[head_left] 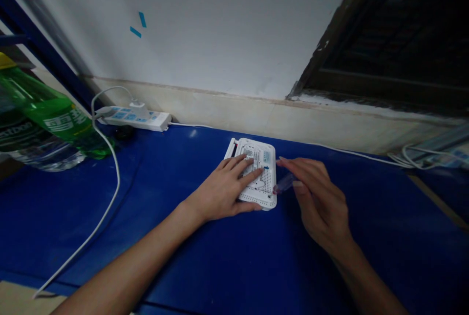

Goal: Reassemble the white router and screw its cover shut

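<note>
A white router (270,178) lies on the blue tabletop, its vented, labelled face up and a folded antenna (230,149) along its left side. My left hand (225,185) rests flat on the router with the fingers spread, covering part of that face. Just right of it, my right hand (322,202) is closed around a small screwdriver (286,183) with a see-through, purplish handle. The screwdriver slants down to the left, its reddish end at the router's near right corner, beside a small hole. Blur hides whether the end touches the router.
At the back left, a white power strip (159,122) holds a plug, and a white cable (117,178) loops forward from it. Green bottles (62,115) stand at the left. A wall (220,27) bounds the table behind, with more cable (410,156) at the right.
</note>
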The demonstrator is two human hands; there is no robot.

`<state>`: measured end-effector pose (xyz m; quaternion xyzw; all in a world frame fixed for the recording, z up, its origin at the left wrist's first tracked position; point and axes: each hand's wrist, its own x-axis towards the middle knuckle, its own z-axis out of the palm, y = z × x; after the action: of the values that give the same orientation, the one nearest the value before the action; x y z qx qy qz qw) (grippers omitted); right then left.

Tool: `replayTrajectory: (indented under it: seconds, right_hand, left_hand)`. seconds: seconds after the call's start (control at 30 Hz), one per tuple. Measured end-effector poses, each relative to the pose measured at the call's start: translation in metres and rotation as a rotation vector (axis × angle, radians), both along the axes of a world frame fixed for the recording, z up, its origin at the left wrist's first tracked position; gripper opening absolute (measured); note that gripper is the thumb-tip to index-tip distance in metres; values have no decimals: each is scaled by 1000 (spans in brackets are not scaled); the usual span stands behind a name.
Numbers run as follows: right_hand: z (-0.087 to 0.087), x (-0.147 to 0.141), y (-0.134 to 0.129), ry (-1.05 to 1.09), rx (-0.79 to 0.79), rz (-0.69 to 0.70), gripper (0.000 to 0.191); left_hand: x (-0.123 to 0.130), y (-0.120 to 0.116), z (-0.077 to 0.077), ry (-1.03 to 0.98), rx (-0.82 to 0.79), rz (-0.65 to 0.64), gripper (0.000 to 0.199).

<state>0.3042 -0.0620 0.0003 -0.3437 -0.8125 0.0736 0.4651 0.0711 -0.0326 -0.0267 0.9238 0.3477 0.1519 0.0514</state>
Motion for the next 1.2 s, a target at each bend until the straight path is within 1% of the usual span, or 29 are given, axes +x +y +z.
replayTrajectory:
  seconds: [0.07, 0.1, 0.17, 0.27, 0.3, 0.37, 0.43, 0.47, 0.53, 0.63, 0.7, 0.77, 0.83, 0.93, 1.0, 1.07, 1.13, 1.2]
  right_hand:
    - [1, -1, -2, 14, -80, 77, 50]
    - [1, -2, -2, 34, -95, 99, 50]
    - [1, -4, -3, 67, -61, 88, 44]
    - [2, -3, -2, 58, 16, 18, 37]
    - [2, -3, -2, 36, 11, 16, 37]
    - [2, -1, -3, -11, -55, 47, 43]
    - [1, 0, -3, -14, -106, 99, 48]
    - [0, 0, -3, 1, -104, 116, 48]
    - [-1, 0, -2, 44, -50, 103, 42]
    - [-3, 1, -1, 63, 6, 43, 36]
    - [-2, 2, -1, 24, -23, 31, 38]
    - [-1, 4, -1, -17, -64, 51, 45]
    - [-1, 4, -1, -3, -57, 70, 49]
    - [-1, 4, -1, 64, 25, 21, 43]
    - [-2, 5, -1, 59, 45, -24, 39]
    - [-3, 6, -1, 7, 0, -30, 42]
    - [-3, 5, -1, -30, -65, 1, 47]
    - [-4, 4, -1, -13, -76, 38, 49]
  left_hand:
    - [0, 0, 1, -7, -11, -4, 84]
    - [0, 0, 1, -14, -13, -7, 83]
    - [0, 0, 1, -28, -14, -10, 82]
    - [0, 0, 0, -35, -18, -7, 81]
    - [0, 0, 0, -35, -20, -7, 81]
    - [0, 0, 0, -33, -21, -13, 81]
    - [0, 0, 0, -23, -20, -18, 81]
    - [0, 0, 1, -16, -21, -18, 81]
    - [0, 0, 1, -2, -24, -12, 79]
    - [0, 1, 0, -1, -30, -4, 79]
    - [-1, 1, 0, -7, -32, -4, 80]
    - [-1, 2, -1, -8, -37, -9, 82]
    - [-1, 2, -1, -6, -41, -10, 83]
    - [-1, 2, -2, -16, -44, -6, 83]
    - [-1, 2, -2, -24, -45, -7, 83]
    - [-1, 1, -2, -25, -50, -9, 84]
    - [-1, 1, -2, -26, -54, -9, 84]
    - [-1, 1, -3, -28, -57, -5, 85]
